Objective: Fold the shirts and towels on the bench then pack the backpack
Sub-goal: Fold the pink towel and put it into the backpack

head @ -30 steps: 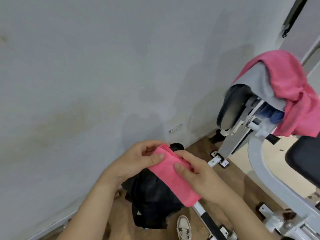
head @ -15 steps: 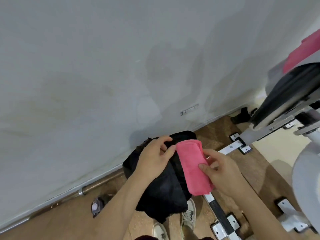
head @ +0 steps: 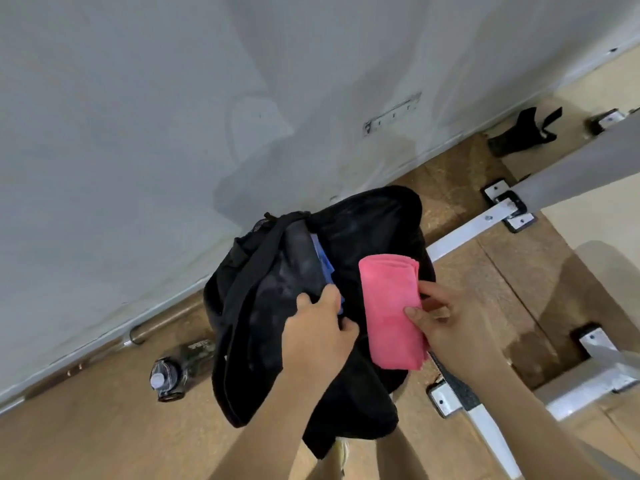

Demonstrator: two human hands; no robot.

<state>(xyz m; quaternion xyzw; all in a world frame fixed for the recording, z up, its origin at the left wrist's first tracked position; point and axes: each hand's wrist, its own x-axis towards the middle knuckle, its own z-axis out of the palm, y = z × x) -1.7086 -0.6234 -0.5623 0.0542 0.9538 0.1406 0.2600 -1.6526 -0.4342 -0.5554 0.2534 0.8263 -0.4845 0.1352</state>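
A black backpack (head: 277, 296) stands on the wooden floor against the grey wall, its top opening spread apart. Something blue (head: 323, 261) shows inside the opening. My left hand (head: 320, 329) grips the edge of the opening and holds it apart. My right hand (head: 446, 320) holds a folded pink towel (head: 391, 306) right over the opening, just right of my left hand. The bench top with the other clothes is out of view.
White metal legs and feet of the gym bench (head: 464, 233) run across the floor on the right. A dark water bottle (head: 173, 370) lies on the floor left of the backpack. A black strap (head: 523, 133) lies by the wall at upper right.
My view has tilted down from the bench to the floor. Both hands lowered the pink towel to the backpack; my left hand let go of the towel and took the backpack's opening.
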